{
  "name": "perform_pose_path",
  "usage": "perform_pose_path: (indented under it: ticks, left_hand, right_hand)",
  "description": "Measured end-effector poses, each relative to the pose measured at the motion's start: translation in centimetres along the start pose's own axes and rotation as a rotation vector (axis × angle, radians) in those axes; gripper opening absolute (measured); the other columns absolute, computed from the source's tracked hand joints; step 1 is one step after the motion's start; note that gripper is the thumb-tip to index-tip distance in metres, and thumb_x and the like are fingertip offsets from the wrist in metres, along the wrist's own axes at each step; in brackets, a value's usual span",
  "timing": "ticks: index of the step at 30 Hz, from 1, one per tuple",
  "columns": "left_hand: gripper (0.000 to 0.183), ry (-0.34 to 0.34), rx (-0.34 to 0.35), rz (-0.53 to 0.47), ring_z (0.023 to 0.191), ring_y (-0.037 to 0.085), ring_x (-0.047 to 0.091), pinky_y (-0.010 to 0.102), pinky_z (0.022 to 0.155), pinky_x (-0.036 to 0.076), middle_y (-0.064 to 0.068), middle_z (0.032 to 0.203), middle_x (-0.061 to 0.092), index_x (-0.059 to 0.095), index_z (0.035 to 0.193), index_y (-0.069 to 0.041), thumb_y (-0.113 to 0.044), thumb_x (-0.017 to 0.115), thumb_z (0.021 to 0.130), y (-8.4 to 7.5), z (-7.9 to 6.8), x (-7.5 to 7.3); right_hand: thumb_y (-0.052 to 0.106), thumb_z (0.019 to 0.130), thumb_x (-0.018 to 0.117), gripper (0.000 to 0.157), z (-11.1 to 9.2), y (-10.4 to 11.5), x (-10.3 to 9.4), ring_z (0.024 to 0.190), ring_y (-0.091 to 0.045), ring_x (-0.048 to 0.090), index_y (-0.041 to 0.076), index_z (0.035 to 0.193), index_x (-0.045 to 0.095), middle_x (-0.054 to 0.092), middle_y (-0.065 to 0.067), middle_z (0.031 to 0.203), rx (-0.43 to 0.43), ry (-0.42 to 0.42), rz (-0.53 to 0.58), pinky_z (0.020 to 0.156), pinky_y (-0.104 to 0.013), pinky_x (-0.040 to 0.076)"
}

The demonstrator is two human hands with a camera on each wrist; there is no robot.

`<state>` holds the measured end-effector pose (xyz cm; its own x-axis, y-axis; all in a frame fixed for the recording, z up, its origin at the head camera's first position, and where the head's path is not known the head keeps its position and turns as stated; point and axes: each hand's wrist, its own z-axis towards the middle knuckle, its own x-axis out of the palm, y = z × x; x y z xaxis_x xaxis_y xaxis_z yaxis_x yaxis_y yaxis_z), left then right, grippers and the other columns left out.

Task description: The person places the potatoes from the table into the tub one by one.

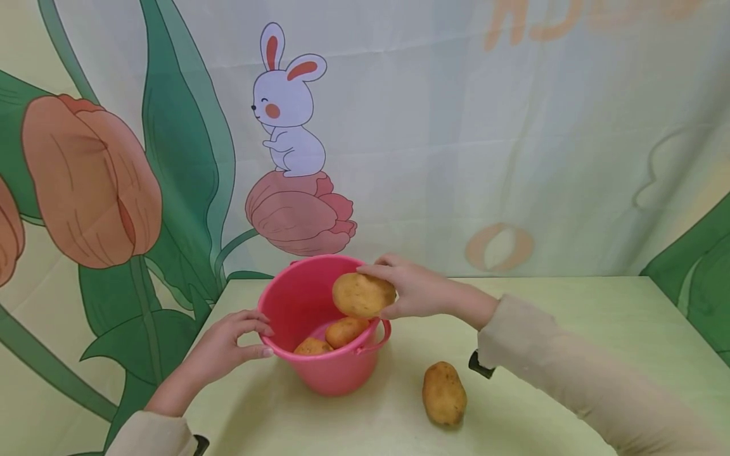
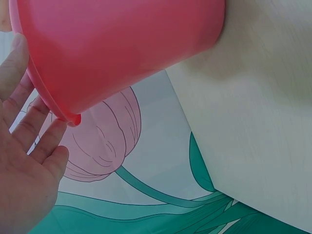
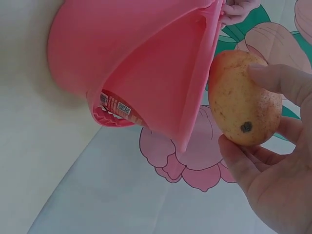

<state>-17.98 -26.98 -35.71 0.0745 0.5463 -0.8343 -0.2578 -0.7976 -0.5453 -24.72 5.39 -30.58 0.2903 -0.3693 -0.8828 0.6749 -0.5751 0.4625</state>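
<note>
A pink bucket (image 1: 336,373) stands on the table with two potatoes inside, one potato (image 1: 346,330) behind another potato (image 1: 313,346). My left hand (image 1: 230,345) holds the bucket's rim at its left side, fingers over the edge and thumb lower on the near side. Over the right part of the opening, my right hand (image 1: 419,288) grips a larger potato (image 1: 360,296) between thumb and fingers. In the right wrist view that potato (image 3: 241,105) shows a dark spot and sits right at the rim.
Another potato (image 1: 444,393) lies on the pale table (image 1: 570,335), right of the bucket and below the right forearm. The bucket's handle (image 1: 381,339) hangs at its right side. Behind the table hangs a printed cloth (image 1: 433,158) with a rabbit and tulips.
</note>
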Motion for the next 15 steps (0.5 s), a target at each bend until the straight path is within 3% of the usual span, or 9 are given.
perform_pose_path:
  ticks: [15]
  left_hand:
    - [0.033, -0.001, -0.008, -0.007, 0.109, 0.031, 0.045, 0.035, 0.071, 0.053, 0.009, 0.113, 0.055, 0.066, 0.095, -0.011, -0.031, 0.073, 0.069, -0.1, -0.1, 0.0]
  right_hand:
    - [0.018, 0.070, 0.071, 0.069, 1.9, 0.1, 1.6, 0.106, -0.020, 0.046, 0.015, 0.133, 0.040, 0.045, -0.007, 0.117, 0.049, 0.031, 0.038, 0.080, -0.030, 0.049]
